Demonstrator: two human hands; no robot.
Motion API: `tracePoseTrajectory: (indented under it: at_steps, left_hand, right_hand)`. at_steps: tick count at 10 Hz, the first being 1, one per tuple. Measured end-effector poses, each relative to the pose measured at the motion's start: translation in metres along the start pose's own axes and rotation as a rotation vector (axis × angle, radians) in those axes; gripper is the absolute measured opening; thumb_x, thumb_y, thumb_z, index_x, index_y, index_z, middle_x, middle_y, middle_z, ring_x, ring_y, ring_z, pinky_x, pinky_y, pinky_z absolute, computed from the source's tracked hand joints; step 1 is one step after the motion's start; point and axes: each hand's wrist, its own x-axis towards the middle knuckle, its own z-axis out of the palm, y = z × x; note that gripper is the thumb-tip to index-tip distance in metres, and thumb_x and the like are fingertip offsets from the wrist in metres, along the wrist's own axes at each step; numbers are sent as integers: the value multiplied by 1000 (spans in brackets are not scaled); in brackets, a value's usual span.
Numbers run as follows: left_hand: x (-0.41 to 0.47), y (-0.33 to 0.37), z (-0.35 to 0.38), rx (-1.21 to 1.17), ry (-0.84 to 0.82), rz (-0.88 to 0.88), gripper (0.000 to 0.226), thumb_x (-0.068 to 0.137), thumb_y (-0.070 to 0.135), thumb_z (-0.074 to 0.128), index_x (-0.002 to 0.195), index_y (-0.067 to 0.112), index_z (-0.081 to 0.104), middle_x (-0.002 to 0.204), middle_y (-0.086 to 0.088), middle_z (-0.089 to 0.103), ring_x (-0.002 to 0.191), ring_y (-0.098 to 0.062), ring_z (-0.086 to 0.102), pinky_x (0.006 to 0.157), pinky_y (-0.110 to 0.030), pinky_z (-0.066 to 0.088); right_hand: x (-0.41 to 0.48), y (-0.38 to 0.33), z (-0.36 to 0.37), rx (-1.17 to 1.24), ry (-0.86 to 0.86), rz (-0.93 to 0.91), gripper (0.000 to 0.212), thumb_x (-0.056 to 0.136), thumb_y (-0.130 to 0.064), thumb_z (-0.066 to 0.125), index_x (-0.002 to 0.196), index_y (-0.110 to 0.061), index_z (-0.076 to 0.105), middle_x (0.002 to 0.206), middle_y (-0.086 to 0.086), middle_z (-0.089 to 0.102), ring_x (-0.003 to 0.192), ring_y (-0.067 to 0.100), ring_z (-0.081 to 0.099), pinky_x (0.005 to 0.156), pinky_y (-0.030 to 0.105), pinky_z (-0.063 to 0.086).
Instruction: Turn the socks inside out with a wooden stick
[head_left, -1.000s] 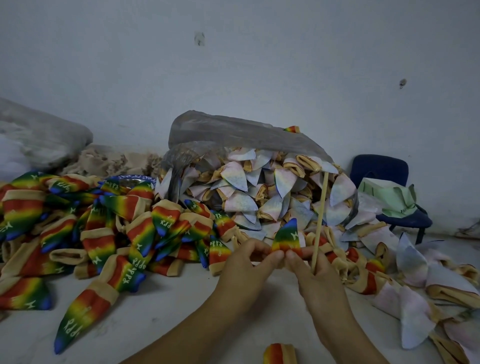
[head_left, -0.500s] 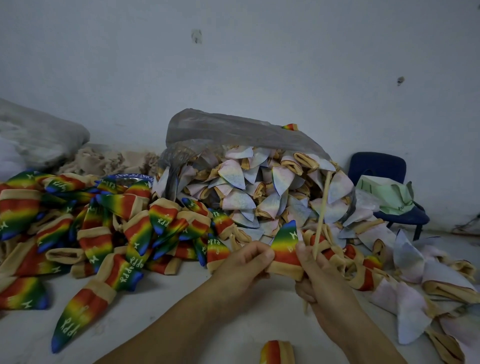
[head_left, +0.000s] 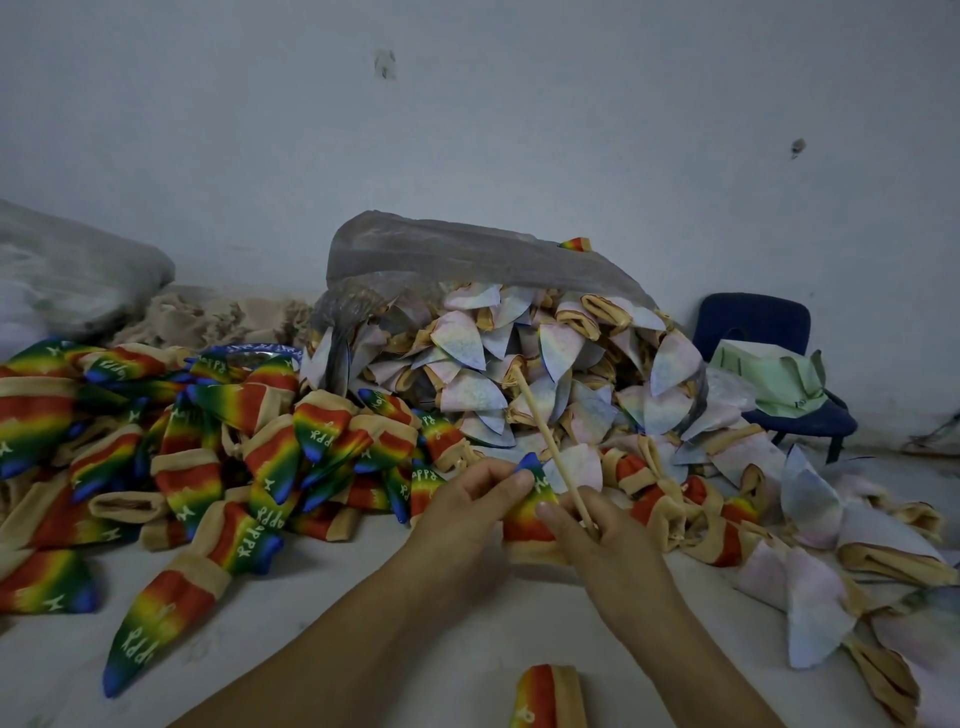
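Observation:
A rainbow sock (head_left: 530, 506) with a tan cuff stands between my two hands, blue toe up. My left hand (head_left: 467, 512) pinches its left side near the toe. My right hand (head_left: 597, 540) touches the sock's right side and grips a thin wooden stick (head_left: 550, 441), which leans up and to the left, beside the sock. Left of me lies a heap of rainbow socks (head_left: 197, 447). Behind and to the right spills a pile of pale, inside-out socks (head_left: 545, 364) from a clear plastic bag (head_left: 441, 254).
A blue chair (head_left: 758, 332) with a pale green bag (head_left: 769, 374) on it stands at the right by the wall. A grey plastic sack (head_left: 67, 265) and beige fabric scraps (head_left: 208, 317) lie at the back left. One rainbow sock (head_left: 545, 696) lies at the bottom edge.
The stick has swung from near upright to leaning left, free of the sock. The sock has been pulled fully rainbow side out, and both hands dropped slightly.

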Motion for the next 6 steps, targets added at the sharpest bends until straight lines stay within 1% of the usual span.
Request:
tracePoseTrajectory:
  at_steps: [1, 2, 3, 4, 5, 6]
  left_hand:
    - [2, -2, 2, -171, 28, -40, 14, 76, 36, 72, 73, 22, 70, 82, 0, 69, 84, -17, 66, 78, -34, 53]
    - [3, -4, 2, -64, 138, 8, 20, 91, 32, 64, 73, 23, 66, 85, 0, 66, 84, -18, 64, 76, -35, 53]
    - [6, -3, -6, 298, 246, 131, 21, 98, 38, 54, 80, 33, 62, 88, 9, 63, 87, -13, 62, 78, -36, 52]
    - [10, -3, -18, 397, 324, 130, 14, 99, 45, 49, 93, 44, 62, 95, 21, 61, 89, -1, 58, 74, -29, 50]
    - [14, -11, -24, 426, 341, 122, 14, 100, 46, 46, 97, 44, 59, 101, 18, 60, 93, -1, 56, 75, -26, 49]
    - [16, -15, -27, 374, 370, 78, 19, 100, 47, 46, 106, 38, 62, 104, 17, 59, 98, -3, 57, 81, -32, 53]
  right_hand:
    - [1, 1, 4, -41, -44, 19, 35, 91, -40, 55, 66, -16, 48, 52, -10, 46, 49, 1, 41, 49, 13, 33]
    - [3, 3, 5, -140, -21, 79, 45, 91, -51, 48, 67, -13, 50, 56, -3, 50, 51, 6, 46, 50, 19, 32]
    - [4, 13, -3, -280, 46, 166, 42, 88, -57, 48, 80, -17, 54, 69, -7, 52, 62, 4, 48, 56, 24, 35]
    - [3, 24, -14, -581, 71, 253, 39, 90, -57, 48, 113, -26, 51, 112, 0, 54, 101, 17, 51, 77, 32, 42]
    - [2, 28, -17, -939, 122, 202, 48, 93, -57, 40, 136, -37, 41, 138, -3, 43, 126, 24, 33, 104, 37, 31]
    - [3, 19, -17, -760, 212, 149, 42, 95, -49, 42, 135, -37, 45, 140, -5, 40, 127, 21, 29, 103, 35, 27]
